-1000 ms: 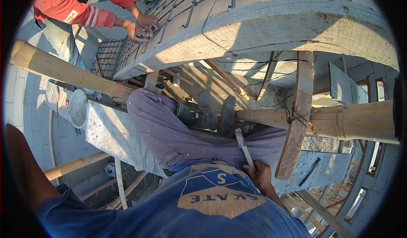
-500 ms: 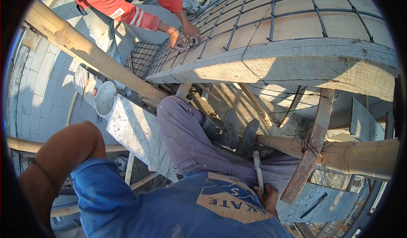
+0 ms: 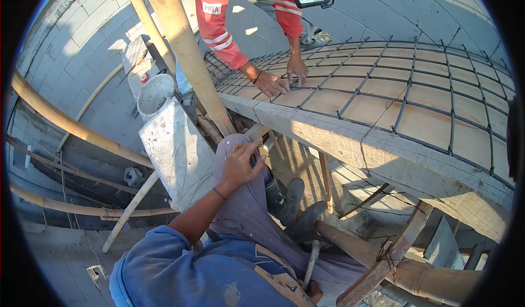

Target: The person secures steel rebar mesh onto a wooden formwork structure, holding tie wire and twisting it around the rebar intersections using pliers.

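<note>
Holding the stick (image 3: 313,259) near my lap, my right grip (image 3: 314,291) is partly hidden by my shirt. My left grip (image 3: 240,163) is open and empty over my knee (image 3: 232,149). Beyond, a beam (image 3: 328,137) edges the steel grid (image 3: 408,82); a co-worker's hands (image 3: 272,84) work at its far left part.

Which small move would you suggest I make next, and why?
I'd probably shift the left hand from the raised knee to the timber beam for support: that hand looks free, the right hand has the stick-like tool low in the lap, and the co-worker's hands are busy farther along, at the mesh.
</note>
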The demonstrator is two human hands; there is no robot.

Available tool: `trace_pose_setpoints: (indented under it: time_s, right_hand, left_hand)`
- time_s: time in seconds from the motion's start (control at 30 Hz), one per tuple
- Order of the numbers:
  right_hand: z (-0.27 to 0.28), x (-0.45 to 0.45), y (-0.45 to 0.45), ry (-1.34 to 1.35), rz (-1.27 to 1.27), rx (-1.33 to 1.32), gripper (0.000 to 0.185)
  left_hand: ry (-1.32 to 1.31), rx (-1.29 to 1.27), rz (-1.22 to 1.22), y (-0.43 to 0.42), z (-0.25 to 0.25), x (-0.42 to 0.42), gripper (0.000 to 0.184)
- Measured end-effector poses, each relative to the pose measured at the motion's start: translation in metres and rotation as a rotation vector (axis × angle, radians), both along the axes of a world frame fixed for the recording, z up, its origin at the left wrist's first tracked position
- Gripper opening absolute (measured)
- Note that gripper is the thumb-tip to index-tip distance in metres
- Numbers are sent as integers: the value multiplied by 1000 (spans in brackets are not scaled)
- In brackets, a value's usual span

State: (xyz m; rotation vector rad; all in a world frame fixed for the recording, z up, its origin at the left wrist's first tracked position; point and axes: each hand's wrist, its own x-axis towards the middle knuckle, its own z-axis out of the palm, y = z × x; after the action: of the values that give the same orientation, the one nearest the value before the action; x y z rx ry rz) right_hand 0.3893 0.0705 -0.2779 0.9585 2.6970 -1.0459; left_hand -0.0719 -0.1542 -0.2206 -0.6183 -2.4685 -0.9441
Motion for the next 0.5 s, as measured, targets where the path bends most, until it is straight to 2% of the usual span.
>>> trace_pose_setpoints:
  time_s: [0.07, 0.1, 0.17, 0.5]
  right_hand:
    - [-47, 22, -9, 345, -78, 536, 38]
    - [-35, 18, 1, 235, -12, 337, 37]
    - [-16, -1, 9, 145, 18, 203, 35]
    - [17, -19, 19, 48, 39, 96, 31]
  left_hand:
    - [7, -18, 4, -2, 4, 2, 43]
    - [8, -46, -18, -1, 6, 3, 42]
    - [19, -42, -3, 0, 9, 2, 41]
    - [49, -63, -6, 1, 3, -3, 30]
